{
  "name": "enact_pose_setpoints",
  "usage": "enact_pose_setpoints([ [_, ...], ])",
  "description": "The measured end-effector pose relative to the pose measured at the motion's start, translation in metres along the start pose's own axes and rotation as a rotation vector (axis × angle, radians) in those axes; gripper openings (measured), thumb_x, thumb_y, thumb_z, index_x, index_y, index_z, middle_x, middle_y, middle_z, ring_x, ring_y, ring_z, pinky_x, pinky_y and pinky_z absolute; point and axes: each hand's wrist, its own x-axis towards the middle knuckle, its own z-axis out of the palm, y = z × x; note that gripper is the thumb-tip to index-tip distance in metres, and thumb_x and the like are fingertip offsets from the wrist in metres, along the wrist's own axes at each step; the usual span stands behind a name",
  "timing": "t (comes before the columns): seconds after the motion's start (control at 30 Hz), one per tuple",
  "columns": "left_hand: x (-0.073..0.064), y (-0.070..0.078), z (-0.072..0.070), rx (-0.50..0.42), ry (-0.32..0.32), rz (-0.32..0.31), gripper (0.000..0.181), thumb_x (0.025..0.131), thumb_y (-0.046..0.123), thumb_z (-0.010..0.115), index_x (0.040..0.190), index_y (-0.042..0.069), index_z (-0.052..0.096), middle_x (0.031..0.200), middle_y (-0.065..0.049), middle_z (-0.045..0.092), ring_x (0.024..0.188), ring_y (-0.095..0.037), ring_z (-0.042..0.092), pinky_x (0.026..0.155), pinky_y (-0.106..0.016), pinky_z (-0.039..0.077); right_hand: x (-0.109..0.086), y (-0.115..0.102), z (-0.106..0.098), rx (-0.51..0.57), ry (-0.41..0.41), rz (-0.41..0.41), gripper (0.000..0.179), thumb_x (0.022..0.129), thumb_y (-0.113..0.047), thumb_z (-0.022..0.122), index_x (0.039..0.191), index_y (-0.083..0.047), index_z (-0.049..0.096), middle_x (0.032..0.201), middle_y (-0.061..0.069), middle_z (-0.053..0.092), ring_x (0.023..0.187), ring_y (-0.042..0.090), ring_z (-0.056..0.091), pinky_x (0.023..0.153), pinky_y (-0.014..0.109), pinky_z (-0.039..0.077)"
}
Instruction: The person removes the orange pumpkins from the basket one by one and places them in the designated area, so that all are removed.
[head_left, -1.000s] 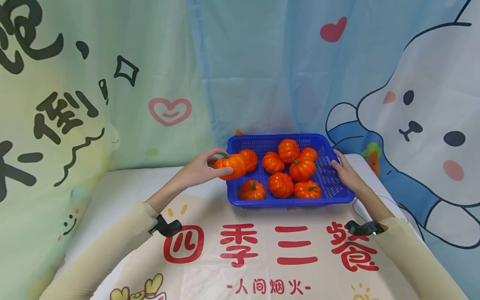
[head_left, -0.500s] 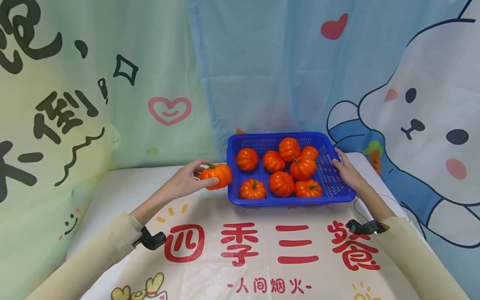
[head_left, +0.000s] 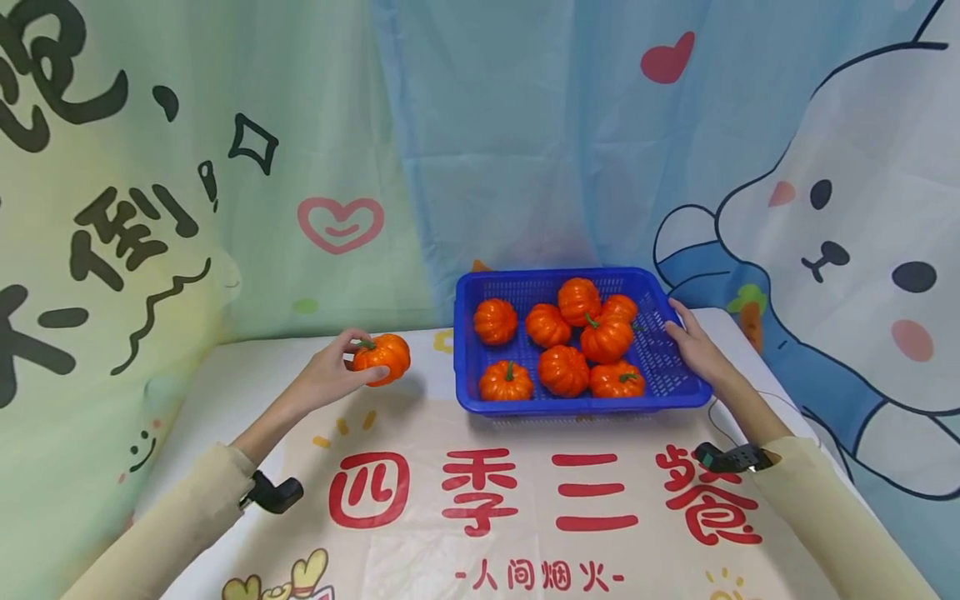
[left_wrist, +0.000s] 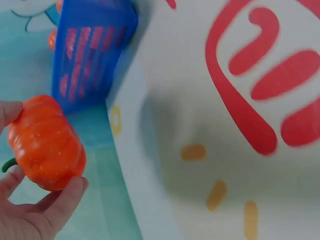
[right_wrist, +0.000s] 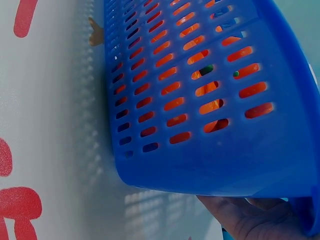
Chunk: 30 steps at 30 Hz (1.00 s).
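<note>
My left hand (head_left: 333, 371) holds a small orange pumpkin (head_left: 384, 360) with a green stem, above the table left of the basket. In the left wrist view the thumb and fingers pinch this pumpkin (left_wrist: 47, 145) from opposite sides, and a shadow falls on the cloth. My right hand (head_left: 699, 346) grips the right end of a blue perforated plastic basket (head_left: 570, 405). Several more orange pumpkins (head_left: 564, 371) lie inside it, two of them partly stacked on others. In the right wrist view the fingers (right_wrist: 250, 217) sit at the basket's end wall, partly hidden below its rim.
A printed cloth (head_left: 532, 500) with red characters covers the white table (head_left: 247, 375). Behind the table hangs a pastel curtain (head_left: 495, 125) with cartoon figures, close to the basket's back edge. A thin cable (head_left: 780, 400) runs along the right side.
My left hand has carried the pumpkin leftward, from over the basket's left rim to above the table beside it. The right hand and the basket have stayed almost in place.
</note>
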Motion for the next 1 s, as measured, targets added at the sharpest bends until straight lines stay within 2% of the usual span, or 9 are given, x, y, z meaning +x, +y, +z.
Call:
enact_pose_setpoints([
  [0.17,0.002,-0.017,-0.004,0.015,0.014,-0.013,0.057,0.088,0.039,0.069,0.129,0.011,0.042,0.131,-0.023,0.053,0.117,-0.041,0.052,0.083,-0.043,0.055,-0.001,0.002,-0.001,0.009,-0.002,0.007,0.06,0.106,-0.038,0.016,0.154,-0.022,-0.017,0.159,0.03,-0.006,0.14,0.057,0.015,0.111,0.073,0.013],
  [0.37,0.005,-0.034,-0.013,0.037,0.044,-0.016,0.062,0.089,0.038,0.068,0.133,0.005,0.04,0.137,-0.026,0.046,0.119,-0.043,0.049,0.087,-0.047,0.054,-0.004,0.001,0.0,0.012,0.007,-0.001,0.061,0.106,-0.04,0.017,0.154,-0.022,-0.016,0.16,0.028,-0.009,0.142,0.057,0.012,0.112,0.073,0.009],
  [0.47,0.006,-0.053,-0.024,0.055,0.088,-0.032,0.063,0.09,0.036,0.068,0.134,0.001,0.038,0.136,-0.028,0.045,0.116,-0.042,0.05,0.089,-0.049,0.052,-0.004,0.002,0.001,0.022,0.001,0.002,0.061,0.106,-0.04,0.017,0.154,-0.022,-0.016,0.16,0.027,-0.009,0.142,0.057,0.012,0.112,0.073,0.01],
  [0.7,0.002,-0.108,-0.056,0.131,0.215,-0.113,0.07,0.089,0.034,0.068,0.135,-0.006,0.035,0.129,-0.033,0.046,0.109,-0.044,0.048,0.089,-0.051,0.045,-0.004,0.001,0.0,-0.001,0.009,0.008,0.06,0.106,-0.037,0.017,0.155,-0.019,-0.015,0.159,0.031,-0.004,0.141,0.057,0.015,0.112,0.072,0.011],
  [0.83,0.001,-0.132,-0.067,0.148,0.231,-0.163,0.071,0.087,0.034,0.07,0.133,-0.008,0.035,0.127,-0.037,0.044,0.108,-0.047,0.046,0.089,-0.054,0.043,-0.005,-0.003,-0.001,0.003,0.018,-0.003,0.061,0.106,-0.036,0.018,0.155,-0.017,-0.013,0.159,0.031,-0.002,0.141,0.057,0.015,0.113,0.071,0.01],
  [1.0,0.0,-0.15,-0.073,0.149,0.245,-0.233,0.07,0.089,0.034,0.068,0.132,-0.009,0.034,0.128,-0.04,0.038,0.108,-0.05,0.043,0.092,-0.06,0.042,-0.005,-0.004,0.002,0.014,0.017,-0.009,0.062,0.106,-0.04,0.018,0.155,-0.02,-0.014,0.161,0.027,-0.006,0.143,0.055,0.012,0.113,0.071,0.009],
])
